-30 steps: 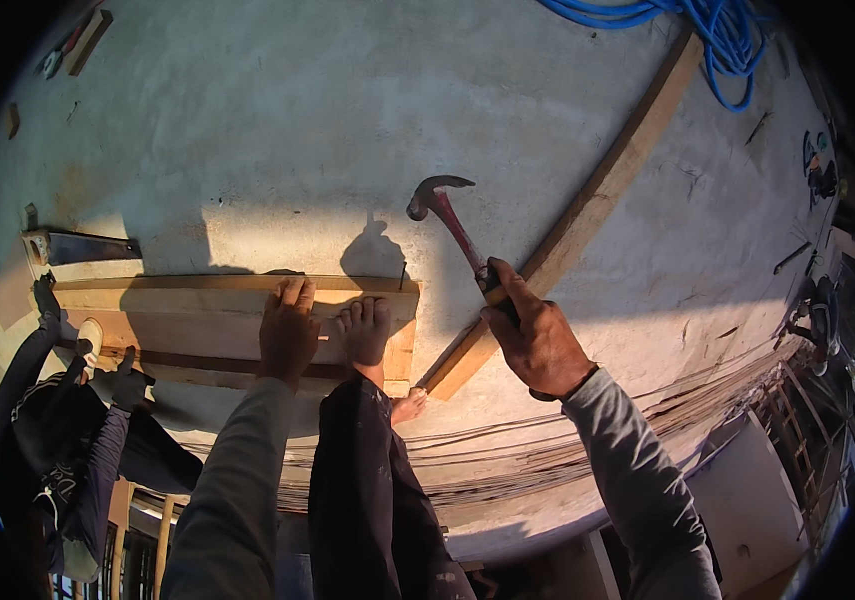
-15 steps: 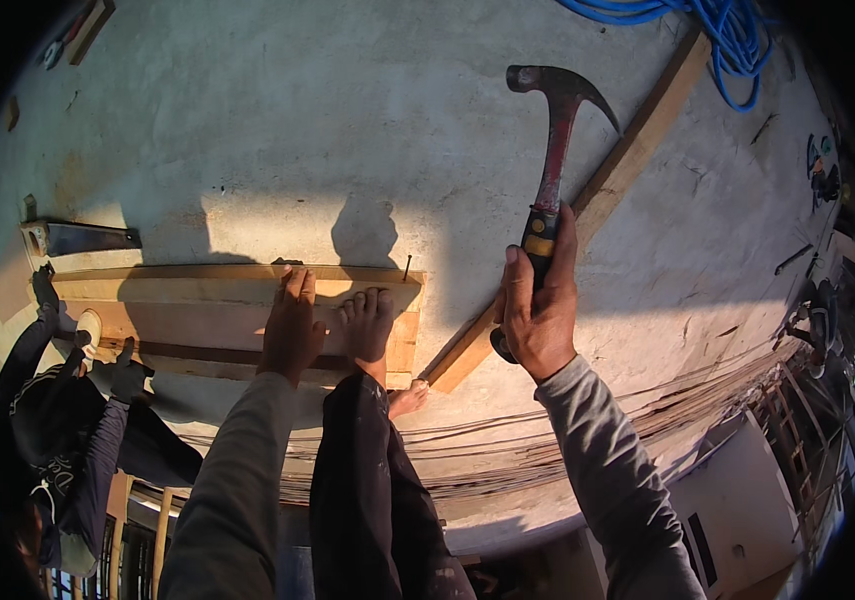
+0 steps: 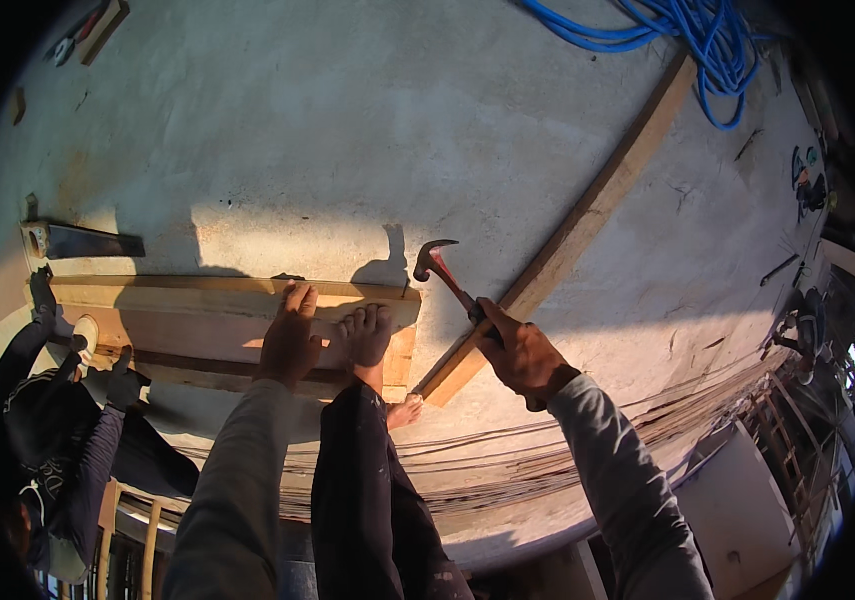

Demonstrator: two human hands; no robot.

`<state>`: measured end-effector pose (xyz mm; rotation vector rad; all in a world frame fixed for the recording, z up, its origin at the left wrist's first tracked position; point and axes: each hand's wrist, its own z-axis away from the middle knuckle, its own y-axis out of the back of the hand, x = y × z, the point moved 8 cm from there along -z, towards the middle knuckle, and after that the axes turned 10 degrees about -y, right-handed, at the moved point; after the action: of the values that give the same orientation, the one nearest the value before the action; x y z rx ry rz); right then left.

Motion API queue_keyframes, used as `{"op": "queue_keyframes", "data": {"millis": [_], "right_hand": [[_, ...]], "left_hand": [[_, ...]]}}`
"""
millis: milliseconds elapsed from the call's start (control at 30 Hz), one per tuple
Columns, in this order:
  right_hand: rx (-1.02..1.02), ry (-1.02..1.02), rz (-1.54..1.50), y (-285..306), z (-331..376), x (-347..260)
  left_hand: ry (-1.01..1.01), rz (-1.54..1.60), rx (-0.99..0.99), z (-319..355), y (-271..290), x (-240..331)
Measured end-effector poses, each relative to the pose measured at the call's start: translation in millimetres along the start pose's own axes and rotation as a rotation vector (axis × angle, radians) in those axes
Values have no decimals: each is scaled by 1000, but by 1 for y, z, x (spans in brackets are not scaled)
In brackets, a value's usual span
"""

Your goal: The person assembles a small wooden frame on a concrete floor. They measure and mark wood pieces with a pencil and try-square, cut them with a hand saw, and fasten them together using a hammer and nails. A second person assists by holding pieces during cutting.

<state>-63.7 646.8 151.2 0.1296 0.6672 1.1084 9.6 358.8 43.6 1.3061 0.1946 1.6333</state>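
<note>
My right hand is closed round the handle of a claw hammer. Its dark head is just right of the corner of a wooden frame made of boards on the floor. With fingers stretched out, my left hand lies on the frame's far board, its thumb apart. My bare foot presses on the frame beside that hand. The nail at the frame's right end is hard to make out now.
A co-worker in dark clothes and gloves crouches at the frame's left end. Beyond it lies a handsaw. A long timber runs diagonally to a coiled blue hose. Thin rods lie along the near side.
The hammer has swung down and left from upright, its head now by the frame's right corner. My right hand has lowered and turned. My left hand stays on the board.
</note>
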Motion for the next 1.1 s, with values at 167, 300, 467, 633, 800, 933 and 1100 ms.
{"op": "queue_keyframes", "data": {"millis": [167, 300, 467, 633, 800, 933, 1100], "right_hand": [[433, -130, -715, 37, 9, 13], [-158, -28, 19, -23, 2, 7], [276, -111, -393, 22, 2, 14], [123, 12, -192, 9, 1, 5], [167, -177, -331, 21, -3, 15], [439, -125, -836, 33, 6, 15], [-11, -79, -159, -11, 3, 15]], "left_hand": [[80, 13, -37, 6, -5, -6], [-5, -28, -11, 7, -5, -5], [12, 20, 25, 11, -7, -5], [15, 3, -7, 9, -6, -7], [1, 20, 4, 11, -9, -7], [2, -11, 24, 12, -8, -5], [-17, -32, 11, 3, -3, -6]]}}
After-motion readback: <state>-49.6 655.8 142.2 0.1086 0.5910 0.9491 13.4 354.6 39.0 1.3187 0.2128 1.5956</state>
